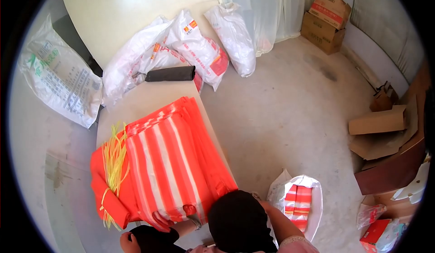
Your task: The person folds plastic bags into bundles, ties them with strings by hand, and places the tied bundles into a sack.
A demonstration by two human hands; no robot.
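Note:
A stack of red-and-white striped fabric or bags [167, 162] lies on a long table [158, 92]. Yellow strips [115, 158] lie along its left side, and some are tied around a red roll [113, 207]. At the stack's near edge is a bare forearm [185, 227] with a grey wristband; my left hand's fingers cannot be made out there. A large black rounded shape [238, 221] blocks the bottom centre. Behind it runs my right forearm [281, 219], with a pink lace-edged sleeve, and my right hand is hidden. What either hand holds does not show.
White sacks [195, 49] and a dark roll [170, 74] lie at the table's far end. Another sack [63, 80] is at left. An open white sack [316, 207] holding striped bundles [297, 203] stands on the floor. Cardboard boxes [322, 31] and opened cartons [378, 120] are at right.

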